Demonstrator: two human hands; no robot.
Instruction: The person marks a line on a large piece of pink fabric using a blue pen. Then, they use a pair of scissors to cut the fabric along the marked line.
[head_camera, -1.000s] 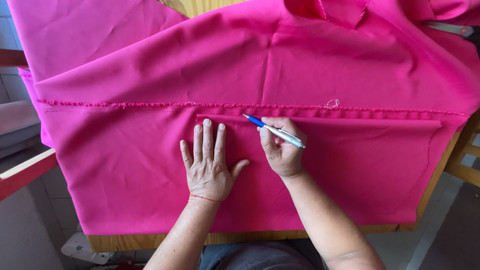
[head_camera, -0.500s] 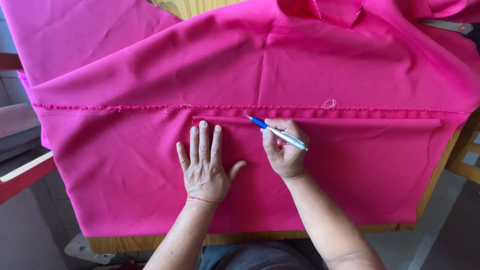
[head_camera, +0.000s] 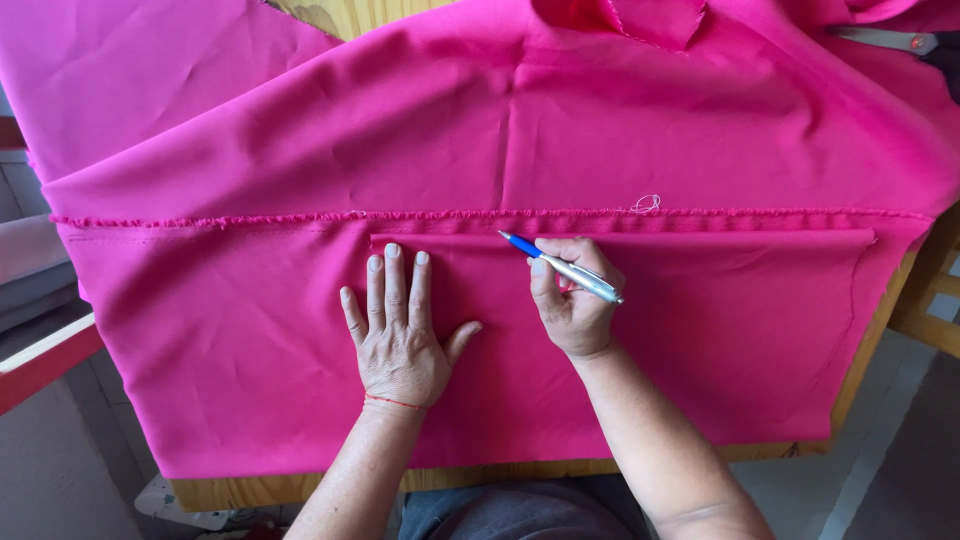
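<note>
A large sheet of bright pink fabric (head_camera: 500, 150) is spread over a wooden table (head_camera: 250, 488). A frayed edge (head_camera: 250, 218) runs across it from left to right, with a folded strip (head_camera: 750, 238) just below. My left hand (head_camera: 400, 330) lies flat on the fabric, fingers slightly apart, fingertips at the strip's left end. My right hand (head_camera: 572, 300) holds a silver pen with a blue tip (head_camera: 560, 266); the tip touches the fabric at the strip's upper edge. A small loop of white thread (head_camera: 647, 204) lies on the frayed edge.
Scissors (head_camera: 890, 40) lie on the fabric at the top right corner. A wooden frame (head_camera: 930, 310) stands beside the table on the right. A red and white bar (head_camera: 40, 360) sits at the left, over tiled floor.
My left hand has slid slightly up and left on the fabric. The pen tip sits at nearly the same spot on the strip's edge.
</note>
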